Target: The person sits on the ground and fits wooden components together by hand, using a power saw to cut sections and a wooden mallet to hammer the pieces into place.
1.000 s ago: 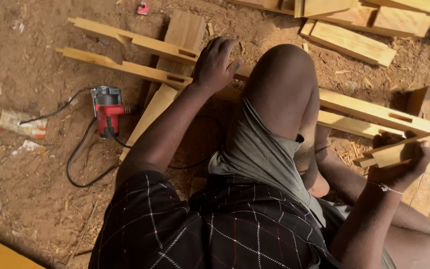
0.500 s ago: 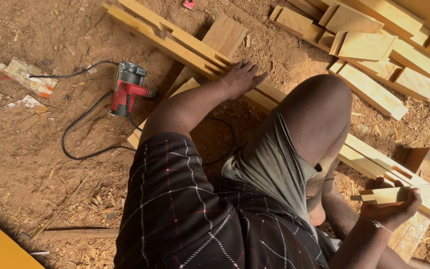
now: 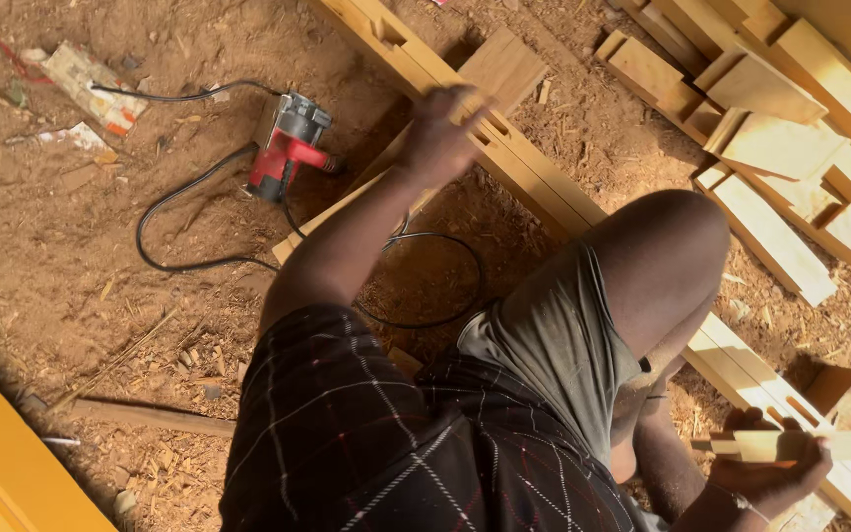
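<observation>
Sawdust floor; left hand (image 3: 440, 133) blurred, grip unclear, over notched rail (image 3: 504, 158); right hand (image 3: 770, 463) clamps pale slat (image 3: 839, 445).

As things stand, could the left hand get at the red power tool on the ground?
Probably yes. The left hand is empty, raised over the long mortised beam, and the red power tool lies just to its left on open sawdust. Only its black cord loops nearby; nothing lies between.
</observation>
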